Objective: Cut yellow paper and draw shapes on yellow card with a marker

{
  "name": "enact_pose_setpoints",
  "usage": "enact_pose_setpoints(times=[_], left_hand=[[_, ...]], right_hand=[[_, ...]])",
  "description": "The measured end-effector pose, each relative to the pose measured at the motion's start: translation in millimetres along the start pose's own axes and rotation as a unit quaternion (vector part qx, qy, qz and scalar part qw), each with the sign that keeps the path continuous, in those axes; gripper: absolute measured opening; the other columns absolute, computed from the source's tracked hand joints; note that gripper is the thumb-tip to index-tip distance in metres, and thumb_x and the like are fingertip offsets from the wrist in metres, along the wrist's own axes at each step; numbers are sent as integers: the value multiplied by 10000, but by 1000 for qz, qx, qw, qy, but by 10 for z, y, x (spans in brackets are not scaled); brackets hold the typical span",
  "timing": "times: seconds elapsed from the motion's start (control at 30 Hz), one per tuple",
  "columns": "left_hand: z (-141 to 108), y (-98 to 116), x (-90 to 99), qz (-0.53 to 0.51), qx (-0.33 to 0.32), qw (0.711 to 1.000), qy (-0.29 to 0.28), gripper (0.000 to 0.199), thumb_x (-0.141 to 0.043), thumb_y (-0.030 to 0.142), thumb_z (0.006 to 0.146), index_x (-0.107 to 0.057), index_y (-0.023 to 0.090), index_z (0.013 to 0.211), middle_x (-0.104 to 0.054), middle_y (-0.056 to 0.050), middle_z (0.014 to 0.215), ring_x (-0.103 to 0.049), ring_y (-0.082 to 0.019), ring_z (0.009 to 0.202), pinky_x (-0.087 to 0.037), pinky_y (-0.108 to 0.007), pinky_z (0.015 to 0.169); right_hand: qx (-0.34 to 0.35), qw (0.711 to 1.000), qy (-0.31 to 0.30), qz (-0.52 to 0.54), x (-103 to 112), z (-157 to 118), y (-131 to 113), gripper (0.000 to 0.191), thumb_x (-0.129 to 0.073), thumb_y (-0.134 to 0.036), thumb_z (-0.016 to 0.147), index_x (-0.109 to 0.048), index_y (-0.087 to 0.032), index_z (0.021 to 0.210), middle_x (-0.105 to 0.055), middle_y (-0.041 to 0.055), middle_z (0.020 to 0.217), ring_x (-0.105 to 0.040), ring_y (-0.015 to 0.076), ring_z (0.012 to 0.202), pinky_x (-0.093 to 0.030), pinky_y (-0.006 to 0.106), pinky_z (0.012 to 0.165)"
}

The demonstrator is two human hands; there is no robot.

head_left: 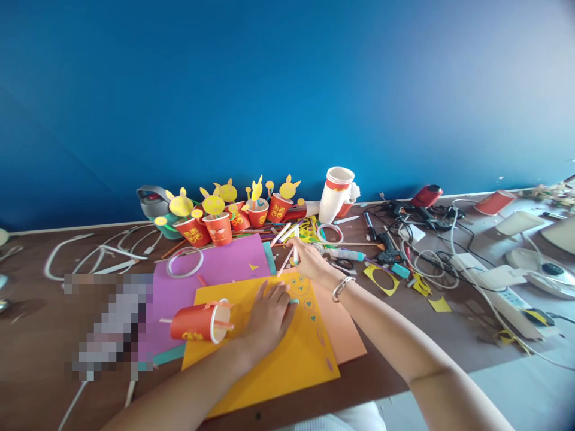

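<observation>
My left hand (268, 316) lies on a yellow-orange sheet of paper (265, 377), with a small teal marker cap (293, 301) at the tips of its thumb and forefinger. My right hand (309, 258) reaches past it to the loose markers, fingers closed around a white marker (296, 251) with a teal end. Small faces and heart shapes are drawn down the sheet's right side. A red paper cup (193, 323) with a straw through it lies on its side, left of my left hand.
Red cups with yellow paper rabbit heads (217, 230) line the back, beside stacked white cups (336, 194). Purple paper (171, 311) and peach paper (344, 335) lie around the yellow sheet. Glue guns (389, 248), cables and a power strip (498, 296) crowd the right side.
</observation>
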State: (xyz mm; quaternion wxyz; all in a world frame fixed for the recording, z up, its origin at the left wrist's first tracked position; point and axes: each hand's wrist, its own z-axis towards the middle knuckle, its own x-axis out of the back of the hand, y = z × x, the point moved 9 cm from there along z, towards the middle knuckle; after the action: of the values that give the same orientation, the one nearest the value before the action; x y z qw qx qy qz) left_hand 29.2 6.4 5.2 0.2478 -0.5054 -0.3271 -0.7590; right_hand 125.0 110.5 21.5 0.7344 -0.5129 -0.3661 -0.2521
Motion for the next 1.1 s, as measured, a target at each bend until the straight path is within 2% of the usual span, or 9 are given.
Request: enact_pose_setpoints(times=[0.1, 0.2, 0.33, 0.53, 0.7, 0.8, 0.93, 1.03, 1.1], left_hand=[[0, 2, 0, -1, 1, 1000, -4, 202, -392, 212, 931, -584, 178, 984, -635, -83, 1130, -546, -248, 1138, -333, -532, 1041], [0, -3, -3, -1, 5, 1000, -3, 202, -393, 210, 931, -591, 176, 942, -637, -85, 1128, -548, -250, 1138, -322, -542, 1047], [0, -2, 21, -8, 6, 1000, 15, 218, -382, 217, 938, -598, 184, 957, -648, -81, 1101, -561, -238, 1114, -325, -543, 1045], [7, -11, 45, -17, 14, 1000, 19, 212, -401, 223, 934, -598, 186, 1003, -643, -88, 1127, -572, -239, 1106, -332, -554, 1040], [11, -6, 54, -21, 14, 1000, 17, 214, -405, 210, 928, -600, 182, 1009, -641, -96, 1136, -573, -249, 1109, -343, -557, 1032], [9, -5, 62, -22, 16, 999, 18, 214, -404, 197, 922, -604, 183, 999, -642, -98, 1129, -580, -247, 1098, -338, -558, 1035], [9, -2, 96, -26, 20, 999, 25, 193, -425, 199, 916, -612, 188, 960, -650, -87, 1116, -589, -241, 1086, -242, -585, 1088], [16, 0, 110, -25, 22, 999, 17, 175, -438, 215, 917, -611, 190, 920, -656, -79, 1108, -602, -233, 1063, -152, -600, 1116], [21, -1, 110, -24, 23, 999, 12, 174, -438, 221, 919, -609, 190, 905, -659, -76, 1100, -605, -232, 1057, -134, -605, 1119]], right_hand=[[-23, 995, 52, 86, 180, -5, 70, 384, -536, 7, 696, -488, -164, 1037, -607, -25, 735, -577, 126, 670, -402, 205, 628], [-51, 986, 36, 155, 220, -63, 148, 312, -564, -30, 707, -507, -164, 984, -605, -48, 685, -555, 104, 601, -394, 181, 570], [-37, 990, 27, 132, 220, -188, 181, 309, -563, -21, 689, -533, -159, 964, -610, -44, 691, -556, 96, 612, -396, 180, 581], [7, 995, 12, 101, 173, -305, 178, 471, -473, 56, 635, -533, -174, 1042, -618, -21, 771, -565, 108, 673, -408, 194, 618], [12, 995, 20, 99, 158, -341, 184, 389, -500, 1, 720, -535, -178, 1064, -628, 19, 849, -583, 135, 740, -430, 221, 657], [17, 996, 17, 86, 146, -366, 193, 433, -483, 21, 709, -534, -179, 1090, -632, 28, 864, -585, 144, 751, -428, 227, 663], [25, 996, 16, 83, 171, -404, 218, 510, -450, 60, 662, -531, -182, 1104, -634, 25, 872, -588, 147, 763, -422, 223, 666], [15, 993, 23, 110, 203, -419, 267, 476, -457, 50, 674, -530, -180, 1084, -640, 22, 883, -598, 144, 779, -422, 213, 661], [10, 992, 19, 128, 201, -424, 290, 438, -476, 25, 700, -525, -181, 1084, -648, 18, 871, -604, 145, 783, -429, 214, 668]])
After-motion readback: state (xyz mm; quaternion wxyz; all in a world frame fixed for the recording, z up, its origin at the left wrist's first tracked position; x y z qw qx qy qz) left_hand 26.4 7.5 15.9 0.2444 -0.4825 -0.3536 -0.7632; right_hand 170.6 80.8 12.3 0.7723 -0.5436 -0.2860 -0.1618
